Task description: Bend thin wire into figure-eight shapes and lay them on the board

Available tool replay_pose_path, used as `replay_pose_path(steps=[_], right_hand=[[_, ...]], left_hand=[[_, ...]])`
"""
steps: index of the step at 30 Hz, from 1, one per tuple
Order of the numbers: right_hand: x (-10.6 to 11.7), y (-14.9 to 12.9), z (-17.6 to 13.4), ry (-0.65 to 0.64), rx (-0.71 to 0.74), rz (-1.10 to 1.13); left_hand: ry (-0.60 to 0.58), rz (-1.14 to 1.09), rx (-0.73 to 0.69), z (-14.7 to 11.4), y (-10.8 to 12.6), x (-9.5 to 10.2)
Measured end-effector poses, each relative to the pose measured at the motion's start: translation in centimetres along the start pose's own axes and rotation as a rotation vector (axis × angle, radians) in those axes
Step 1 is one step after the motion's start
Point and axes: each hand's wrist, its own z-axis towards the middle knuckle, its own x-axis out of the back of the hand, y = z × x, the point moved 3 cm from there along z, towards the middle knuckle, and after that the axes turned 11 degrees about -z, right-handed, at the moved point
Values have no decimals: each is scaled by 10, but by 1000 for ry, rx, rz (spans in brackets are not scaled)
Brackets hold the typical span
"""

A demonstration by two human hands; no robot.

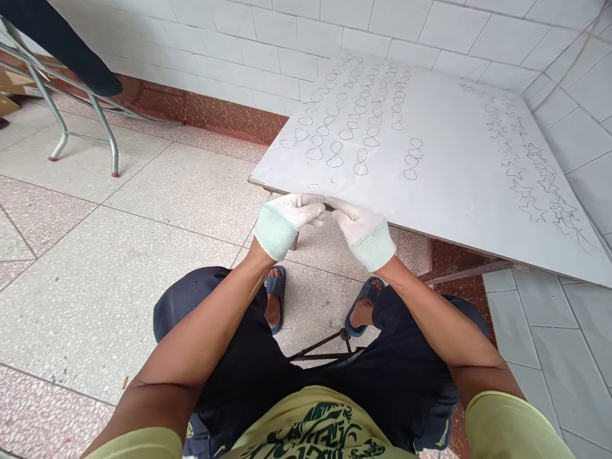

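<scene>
My left hand [292, 213], in a white glove with a pale green cuff, is closed in a pinch at the table's near edge. Facing it, my right hand [359, 222] wears a matching glove, with its thumb and fingers pinched together too. Between the fingertips shows a thin wire [326, 201], mostly hidden by the gloves. Just beyond my hands, several wire figure-eight shapes [335, 155] lie in rows on the white tabletop [444, 172]. A short separate row of wire loops [414, 158] lies to their right.
Several star-shaped wires [533, 210] lie along the table's right side. White wall tiles [296, 32] border the table at the back and right. A metal-legged stool [112, 140] stands at the left, with another person's dark-clothed leg [62, 44] above it. Below is speckled floor [157, 191].
</scene>
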Motion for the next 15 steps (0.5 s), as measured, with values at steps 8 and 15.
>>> replay_pose_path(steps=[8,15], right_hand=[[2,-5,1,-46,-44,-12],[6,-3,1,-76,3,-129]], left_hand=[[-78,10,63,1,-3,1],[5,71,73,2,-10,3]])
